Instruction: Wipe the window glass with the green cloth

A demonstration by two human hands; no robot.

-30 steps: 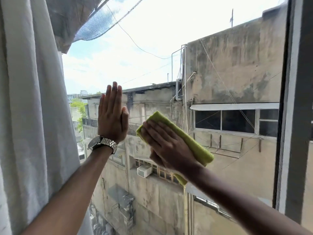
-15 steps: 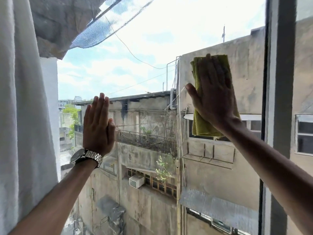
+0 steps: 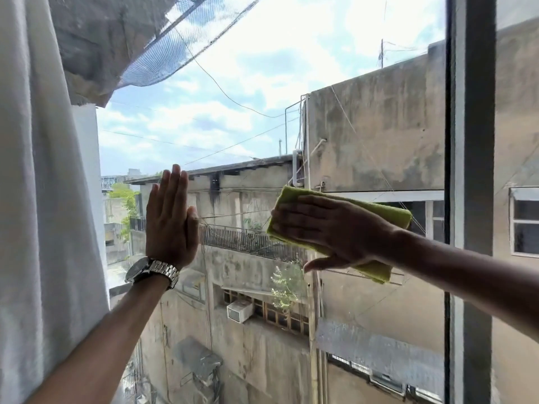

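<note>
The window glass [image 3: 262,83] fills most of the view, with sky and grey buildings behind it. My right hand [image 3: 329,231] lies flat on the folded green cloth [image 3: 390,212] and presses it against the glass at mid height, fingers pointing left. The cloth shows above and below the hand. My left hand [image 3: 170,225] rests flat on the glass to the left, fingers straight up and together, holding nothing. A metal wristwatch [image 3: 153,271] sits on that wrist.
A white curtain [image 3: 43,199] hangs along the left edge, close to my left arm. A dark vertical window frame [image 3: 471,170] stands just right of the cloth, with another pane beyond it.
My right hand has swept the cloth from the lower middle up to the upper right, then down and left, turning its fingers leftward. My left hand has stayed flat on the glass.
</note>
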